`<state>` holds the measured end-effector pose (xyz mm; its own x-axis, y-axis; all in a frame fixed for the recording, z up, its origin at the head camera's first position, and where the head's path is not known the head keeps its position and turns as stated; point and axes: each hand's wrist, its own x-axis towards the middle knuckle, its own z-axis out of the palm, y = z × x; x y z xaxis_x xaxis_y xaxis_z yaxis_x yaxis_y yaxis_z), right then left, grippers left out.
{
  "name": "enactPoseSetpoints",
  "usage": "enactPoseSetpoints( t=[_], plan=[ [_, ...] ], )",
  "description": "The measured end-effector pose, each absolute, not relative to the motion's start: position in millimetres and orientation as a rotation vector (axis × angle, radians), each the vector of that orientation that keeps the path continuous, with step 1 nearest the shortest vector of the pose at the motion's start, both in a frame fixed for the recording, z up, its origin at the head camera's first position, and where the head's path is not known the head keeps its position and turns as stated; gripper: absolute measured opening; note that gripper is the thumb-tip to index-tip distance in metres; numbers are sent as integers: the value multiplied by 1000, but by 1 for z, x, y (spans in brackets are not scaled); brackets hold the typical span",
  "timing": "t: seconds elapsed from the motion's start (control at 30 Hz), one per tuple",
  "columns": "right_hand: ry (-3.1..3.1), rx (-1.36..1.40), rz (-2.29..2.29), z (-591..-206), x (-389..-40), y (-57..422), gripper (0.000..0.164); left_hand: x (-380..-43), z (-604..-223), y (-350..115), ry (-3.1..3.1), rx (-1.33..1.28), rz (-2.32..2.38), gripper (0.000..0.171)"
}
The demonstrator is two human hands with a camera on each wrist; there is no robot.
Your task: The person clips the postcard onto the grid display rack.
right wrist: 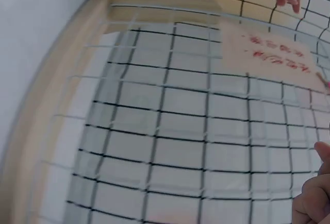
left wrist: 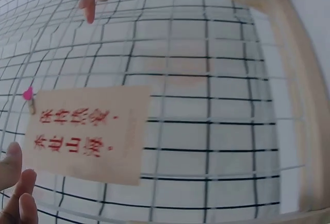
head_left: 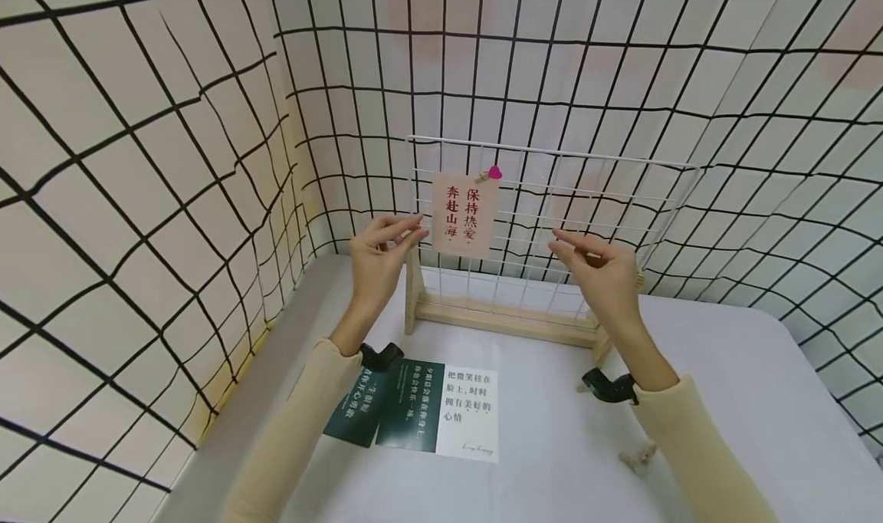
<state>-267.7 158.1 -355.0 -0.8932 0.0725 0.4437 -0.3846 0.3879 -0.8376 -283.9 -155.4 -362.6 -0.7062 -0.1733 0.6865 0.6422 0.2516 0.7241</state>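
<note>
A pale pink card (head_left: pixel 464 215) with red characters hangs on a white wire grid (head_left: pixel 531 266) in a wooden stand (head_left: pixel 503 321). At its upper right corner sits a small clip with a magenta heart (head_left: pixel 494 172). My left hand (head_left: pixel 378 258) is raised beside the card's left edge, thumb and forefinger near each other with nothing between them. To the right of the card, my right hand (head_left: pixel 603 274) is lifted before the grid, its fingers loosely bent and holding nothing. The left wrist view shows the card (left wrist: pixel 87 134) fastened by the clip at one corner only.
Green cards (head_left: pixel 407 406) and a white card (head_left: pixel 471 414) with printed text lie on the white table (head_left: pixel 552 446) in front of the stand. Small wooden clips (head_left: pixel 638 458) lie near my right forearm. Black wire mesh (head_left: pixel 131 224) rises on the left and behind.
</note>
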Motion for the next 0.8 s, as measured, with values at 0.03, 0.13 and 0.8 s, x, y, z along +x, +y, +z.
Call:
enactPoseSetpoints(
  t=[0.03,0.13,0.8],
  plan=[
    [-2256,246,1516,-362,-265,164,33,-281,-368,-156,-1857,-436,-1521,20],
    [-2310,191,1525,-382,-254,181,36,-272,-387,-155,-1894,-458,-1496,20],
    [-2604,-204,1509,-484,-174,257,46,-261,-489,-157,-2755,-870,-1491,32]
  ],
)
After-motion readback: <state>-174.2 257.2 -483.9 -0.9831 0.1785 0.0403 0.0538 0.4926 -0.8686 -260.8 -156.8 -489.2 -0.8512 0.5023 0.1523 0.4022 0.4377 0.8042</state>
